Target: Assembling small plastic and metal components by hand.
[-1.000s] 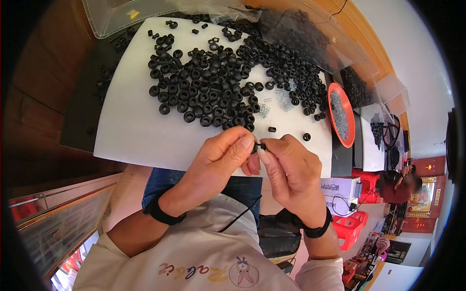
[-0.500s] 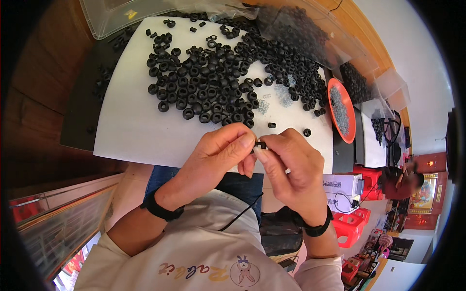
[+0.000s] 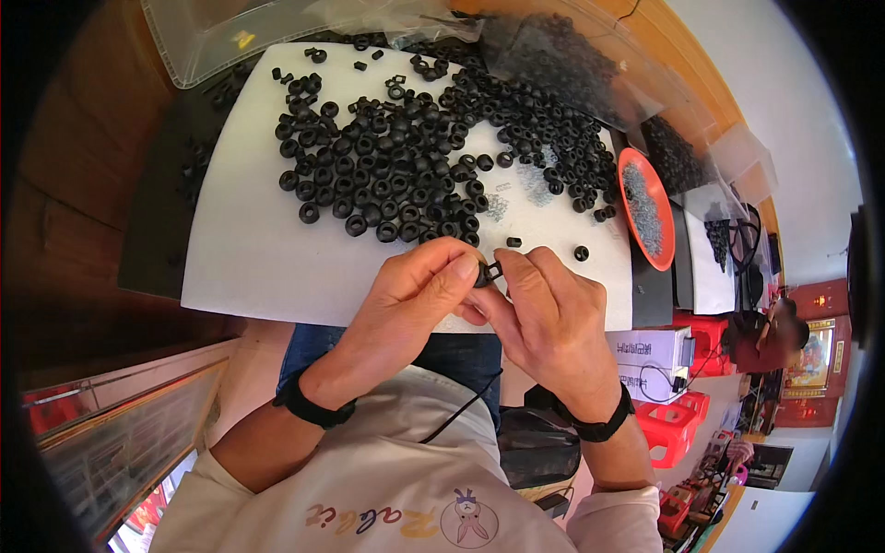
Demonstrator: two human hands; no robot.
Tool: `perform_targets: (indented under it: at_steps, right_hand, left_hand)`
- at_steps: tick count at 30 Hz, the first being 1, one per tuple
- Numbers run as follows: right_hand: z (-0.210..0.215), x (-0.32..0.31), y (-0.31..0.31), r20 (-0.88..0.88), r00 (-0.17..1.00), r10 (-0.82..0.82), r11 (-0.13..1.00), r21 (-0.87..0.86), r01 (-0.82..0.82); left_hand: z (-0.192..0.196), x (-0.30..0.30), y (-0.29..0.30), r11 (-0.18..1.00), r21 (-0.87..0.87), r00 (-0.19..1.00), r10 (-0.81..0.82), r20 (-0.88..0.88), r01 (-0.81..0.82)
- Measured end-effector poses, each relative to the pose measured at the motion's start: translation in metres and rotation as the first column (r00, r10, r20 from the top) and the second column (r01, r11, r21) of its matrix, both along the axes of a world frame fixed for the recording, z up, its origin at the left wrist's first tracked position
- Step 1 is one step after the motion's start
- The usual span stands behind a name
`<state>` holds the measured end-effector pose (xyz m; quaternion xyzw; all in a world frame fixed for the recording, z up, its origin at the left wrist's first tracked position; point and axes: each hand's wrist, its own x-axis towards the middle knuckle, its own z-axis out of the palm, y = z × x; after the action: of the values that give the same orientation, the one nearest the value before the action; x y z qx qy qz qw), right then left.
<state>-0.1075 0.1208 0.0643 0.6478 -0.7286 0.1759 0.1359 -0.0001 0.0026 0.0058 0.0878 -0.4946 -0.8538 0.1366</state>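
My left hand (image 3: 410, 295) pinches a black round cord-lock shell (image 3: 481, 276) between thumb and forefinger above the table's near edge. Joined to its right side, a black plunger (image 3: 495, 271) with a square opening sticks out. My right hand (image 3: 558, 318) has its fingers closed around this end of the piece. Whether a spring is inside cannot be seen. Just beyond my hands, a single small black plunger (image 3: 513, 242) and a loose round shell (image 3: 581, 252) rest on the white foam sheet (image 3: 249, 267).
A large pile of black shells (image 3: 369, 166) covers the sheet's middle, with more black parts (image 3: 553, 138) to the right. Small metal springs (image 3: 535, 180) lie between them. An orange bowl (image 3: 666, 249) of springs stands at the right. Clear plastic bins (image 3: 184, 46) line the back.
The black piece has turned between my fingers, and the plunger's square opening now shows. My right fingers have shifted slightly; the view has tilted a little.
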Motion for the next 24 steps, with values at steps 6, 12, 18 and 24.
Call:
perform_targets:
  at_steps: [6, 12, 18, 24]
  right_hand:
    - [0.011, 0.009, 0.001, -0.015, 0.999, -0.046, 0.996, 0.079, 0.047]
    - [0.009, 0.004, 0.005, 0.165, 0.986, -0.034, 0.997, 0.072, 0.022]
    - [0.001, 0.006, -0.004, 0.606, 0.788, 0.114, 0.989, -0.145, -0.031]
    - [-0.002, 0.01, -0.003, 0.912, 0.373, 0.17, 0.977, -0.206, 0.058]
  left_hand:
    - [-0.001, 0.002, 0.0, 1.0, -0.005, 1.0, -0.007, -0.013, 0.007]
    - [-0.002, 0.0, 0.001, 0.998, -0.014, 0.998, -0.059, -0.014, 0.059]
    - [-0.009, 0.001, 0.001, 0.997, 0.055, 0.992, -0.047, -0.119, 0.054]
    - [-0.005, 0.001, 0.0, 0.99, 0.124, 0.992, -0.055, -0.115, 0.069]
